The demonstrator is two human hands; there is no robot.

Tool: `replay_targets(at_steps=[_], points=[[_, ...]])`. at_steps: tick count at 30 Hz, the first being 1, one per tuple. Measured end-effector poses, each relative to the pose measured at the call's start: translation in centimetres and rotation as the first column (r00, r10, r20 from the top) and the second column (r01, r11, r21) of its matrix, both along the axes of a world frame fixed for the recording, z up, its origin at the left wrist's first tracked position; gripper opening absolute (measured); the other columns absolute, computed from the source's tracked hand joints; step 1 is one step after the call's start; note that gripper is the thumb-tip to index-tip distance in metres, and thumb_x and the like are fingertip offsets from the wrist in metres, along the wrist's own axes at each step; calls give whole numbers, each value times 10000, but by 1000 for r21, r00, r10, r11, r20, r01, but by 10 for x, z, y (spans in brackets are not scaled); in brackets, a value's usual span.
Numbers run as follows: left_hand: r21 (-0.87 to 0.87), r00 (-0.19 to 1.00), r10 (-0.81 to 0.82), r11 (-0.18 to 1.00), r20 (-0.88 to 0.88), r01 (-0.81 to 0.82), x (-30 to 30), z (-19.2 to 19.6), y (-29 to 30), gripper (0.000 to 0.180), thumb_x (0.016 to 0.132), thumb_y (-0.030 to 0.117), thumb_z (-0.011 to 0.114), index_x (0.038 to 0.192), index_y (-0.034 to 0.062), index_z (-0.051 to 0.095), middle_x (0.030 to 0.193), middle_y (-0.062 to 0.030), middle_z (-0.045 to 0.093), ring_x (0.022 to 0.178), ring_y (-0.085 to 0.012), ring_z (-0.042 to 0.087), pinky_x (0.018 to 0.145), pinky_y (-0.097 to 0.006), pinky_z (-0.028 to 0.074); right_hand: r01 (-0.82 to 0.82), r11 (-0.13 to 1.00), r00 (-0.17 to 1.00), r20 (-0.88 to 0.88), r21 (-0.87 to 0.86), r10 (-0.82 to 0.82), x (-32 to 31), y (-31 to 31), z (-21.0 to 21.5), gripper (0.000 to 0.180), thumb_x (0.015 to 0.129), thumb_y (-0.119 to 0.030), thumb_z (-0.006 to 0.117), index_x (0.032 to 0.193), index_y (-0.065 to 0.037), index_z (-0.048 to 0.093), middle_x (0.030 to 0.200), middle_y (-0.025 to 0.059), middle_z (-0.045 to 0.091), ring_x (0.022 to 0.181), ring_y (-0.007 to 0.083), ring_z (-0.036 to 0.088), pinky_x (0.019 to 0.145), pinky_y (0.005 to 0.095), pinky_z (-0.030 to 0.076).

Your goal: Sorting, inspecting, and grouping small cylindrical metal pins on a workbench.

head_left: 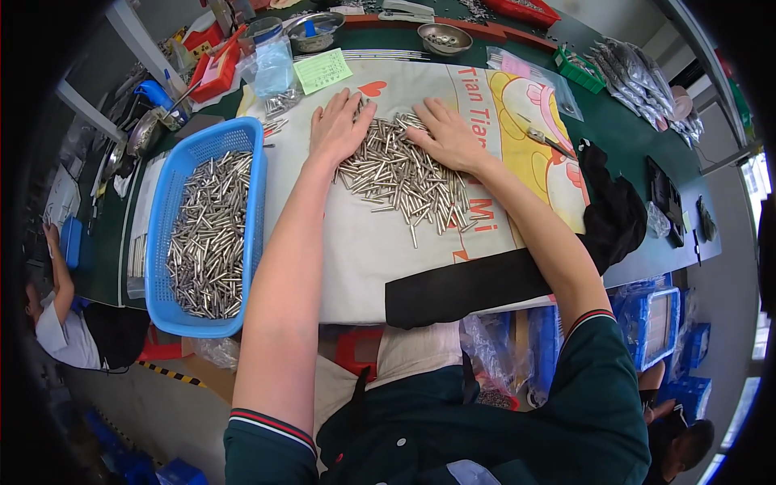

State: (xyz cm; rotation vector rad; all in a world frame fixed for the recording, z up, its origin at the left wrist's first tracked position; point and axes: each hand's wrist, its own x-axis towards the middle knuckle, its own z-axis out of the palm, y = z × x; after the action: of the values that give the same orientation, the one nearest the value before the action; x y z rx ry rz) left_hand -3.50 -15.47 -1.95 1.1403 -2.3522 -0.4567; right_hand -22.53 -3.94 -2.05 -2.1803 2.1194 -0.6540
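Note:
A heap of small silvery metal pins lies spread on a pale printed cloth in front of me. My left hand rests flat at the heap's far left edge, fingers stretched forward. At the far right edge my right hand lies with its fingers spread, the thumb reaching onto the pins. Neither hand grips anything that I can see. To the left of my left forearm stands a blue plastic basket, holding many more of the same pins.
Black cloth lies along the near edge and bunches up at the right. A craft knife sits on the printed cloth. Behind are a green note, a metal bowl and a green basket. Another person sits at the left.

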Motion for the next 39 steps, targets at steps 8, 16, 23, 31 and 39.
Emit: replay_targets(at_steps=[8, 16, 23, 31, 39], points=[[52, 982, -147, 989, 116, 141, 16, 8, 19, 613, 906, 525, 319, 1371, 130, 383, 1467, -79, 274, 1370, -235, 200, 1111, -427, 113, -349, 930, 860, 354, -115, 366, 41, 25, 23, 398, 916, -272, 453, 1201, -3, 520, 1280, 176, 480, 1192, 304, 441, 1002, 375, 339], [200, 994, -109, 974, -12, 109, 16, 22, 66, 696, 871, 576, 386, 1366, 87, 372, 1468, -152, 241, 1379, -280, 163, 1101, -485, 47, 262, 918, 965, 76, -297, -251, -19, 6, -4, 236, 799, -99, 513, 992, -48, 640, 934, 155, 569, 935, 322, 537, 797, 413, 444], [35, 974, -174, 985, 145, 170, -27, 16, 12, 657, 884, 565, 335, 1362, 116, 379, 1479, -125, 225, 1377, -247, 176, 1100, -488, 94, 61, 971, 978, 207, -231, -12, -8, -3, -1, 163, 810, -117, 519, 894, -68, 650, 887, 136, 577, 922, 309, 546, 799, 404, 441], [46, 939, -286, 958, 189, 282, -4, 25, 85, 743, 865, 611, 353, 1373, 69, 355, 1457, -161, 254, 1356, -292, 217, 1110, -432, 122, 8, 987, 954, 296, -161, 40, -12, -5, -1, 160, 806, -170, 554, 882, -59, 641, 888, 156, 608, 885, 327, 575, 749, 426, 449], [-18, 937, -345, 938, 52, 346, 47, 29, 154, 571, 869, 460, 494, 1308, 99, 448, 1427, -149, 308, 1340, -331, 235, 1087, -523, 136, -7, 980, 972, 228, -200, 54, -1, 10, 4, 160, 818, -131, 547, 912, -16, 606, 906, 155, 608, 901, 323, 568, 779, 401, 444]])
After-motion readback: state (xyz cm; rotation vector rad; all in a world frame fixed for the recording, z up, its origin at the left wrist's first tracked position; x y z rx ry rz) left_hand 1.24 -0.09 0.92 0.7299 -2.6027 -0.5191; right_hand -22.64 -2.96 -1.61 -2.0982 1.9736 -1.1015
